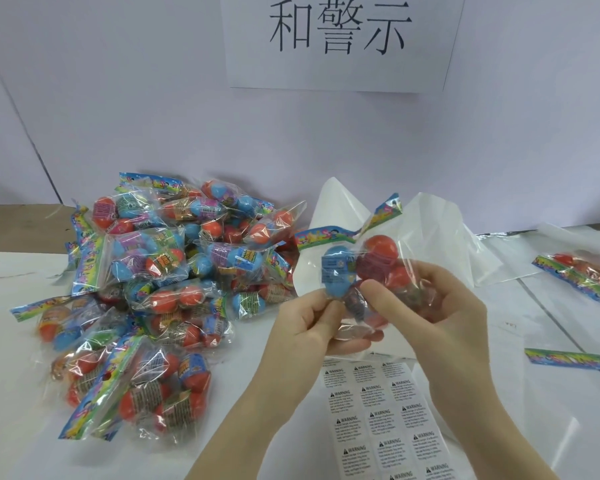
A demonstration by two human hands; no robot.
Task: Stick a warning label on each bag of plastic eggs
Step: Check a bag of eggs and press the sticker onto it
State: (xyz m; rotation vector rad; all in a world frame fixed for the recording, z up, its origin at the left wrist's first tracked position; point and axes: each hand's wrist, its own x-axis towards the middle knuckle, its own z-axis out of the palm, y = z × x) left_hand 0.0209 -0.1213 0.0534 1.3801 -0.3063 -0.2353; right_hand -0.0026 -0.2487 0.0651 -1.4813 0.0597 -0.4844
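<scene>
I hold one clear bag of plastic eggs (364, 268) up in front of me, with a blue egg and red eggs inside and a colourful header strip on top. My left hand (312, 327) grips its lower left part, thumb on the front. My right hand (430, 299) holds the bag from the right, fingers curled behind it and thumb pressing the front. Below my hands a sheet of white warning labels (381, 417) lies on the table.
A large pile of egg bags (153, 292) covers the table's left side. One bag (579, 275) lies apart at the far right, and a loose header strip (568, 358) lies nearer. White backing paper (444, 244) stands crumpled behind my hands. A wall with a printed sign (340, 39) rises at the back.
</scene>
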